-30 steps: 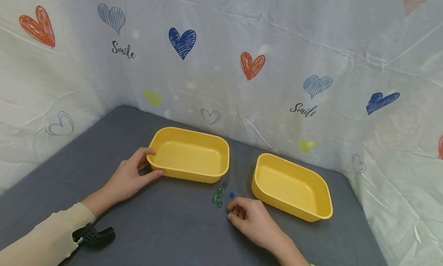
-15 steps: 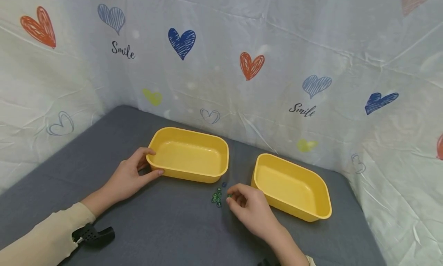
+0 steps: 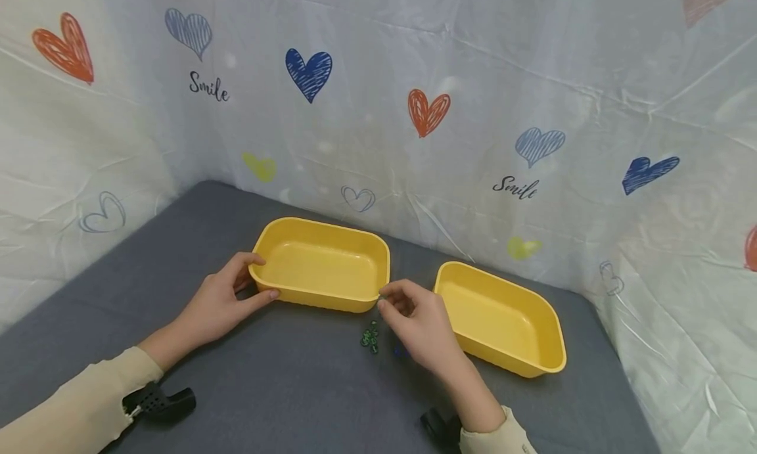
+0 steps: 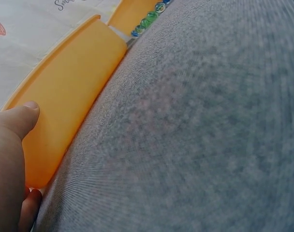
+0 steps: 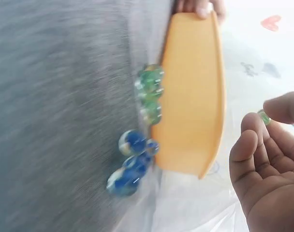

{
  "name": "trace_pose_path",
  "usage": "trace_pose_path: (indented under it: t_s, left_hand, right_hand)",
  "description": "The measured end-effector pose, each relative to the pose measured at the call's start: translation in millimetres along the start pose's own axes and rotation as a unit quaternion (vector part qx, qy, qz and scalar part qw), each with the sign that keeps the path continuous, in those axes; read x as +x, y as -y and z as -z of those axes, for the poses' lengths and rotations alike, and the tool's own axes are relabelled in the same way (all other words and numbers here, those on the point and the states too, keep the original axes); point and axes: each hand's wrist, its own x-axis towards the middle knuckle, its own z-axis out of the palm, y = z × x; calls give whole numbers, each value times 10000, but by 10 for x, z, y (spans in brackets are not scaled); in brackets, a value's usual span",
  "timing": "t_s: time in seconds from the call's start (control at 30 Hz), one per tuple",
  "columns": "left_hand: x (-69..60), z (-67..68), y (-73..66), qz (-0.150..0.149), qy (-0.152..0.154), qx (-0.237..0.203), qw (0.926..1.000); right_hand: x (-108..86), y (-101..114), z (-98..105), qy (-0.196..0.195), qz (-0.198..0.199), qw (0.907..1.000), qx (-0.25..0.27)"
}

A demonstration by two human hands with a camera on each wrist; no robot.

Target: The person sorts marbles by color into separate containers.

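My left hand (image 3: 215, 306) grips the left end of a yellow plastic tub (image 3: 322, 300), thumb on the front wall and fingers at the rim. Between thumb and fingers of my right hand (image 3: 427, 329) is pinched a green glass marble (image 5: 264, 117), at that tub's right front corner. A cluster of green marbles (image 3: 369, 339) lies on the cloth in front of the tub. Several blue marbles (image 5: 130, 166) lie nearby, largely hidden by my right hand in the head view. To the right stands a second yellow tub (image 3: 503, 353).
A dark grey cloth (image 3: 266, 388) covers the table. Behind and beside it hangs a white curtain (image 3: 367, 60) printed with hearts and "Smile". Black straps with camera mounts (image 3: 160, 403) sit at the wrists.
My right hand, holding the green marble, has moved up and away from the cloth to the left tub's right corner. My left hand keeps its grip on that tub.
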Motion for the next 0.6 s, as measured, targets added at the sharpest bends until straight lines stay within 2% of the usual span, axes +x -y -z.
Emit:
trace_pose_path:
  t_s: [0.2, 0.43, 0.6]
  left_hand:
    - [11, 13, -6, 32, 29, -8, 10000]
    - [12, -3, 27, 13, 17, 28, 10000]
    - [8, -6, 25, -18, -3, 29, 10000]
  right_hand:
    - [189, 80, -35, -123, -170, 9990, 393]
    - [374, 135, -133, 88, -378, 9950, 917]
    - [457, 160, -215, 103, -515, 9937, 991]
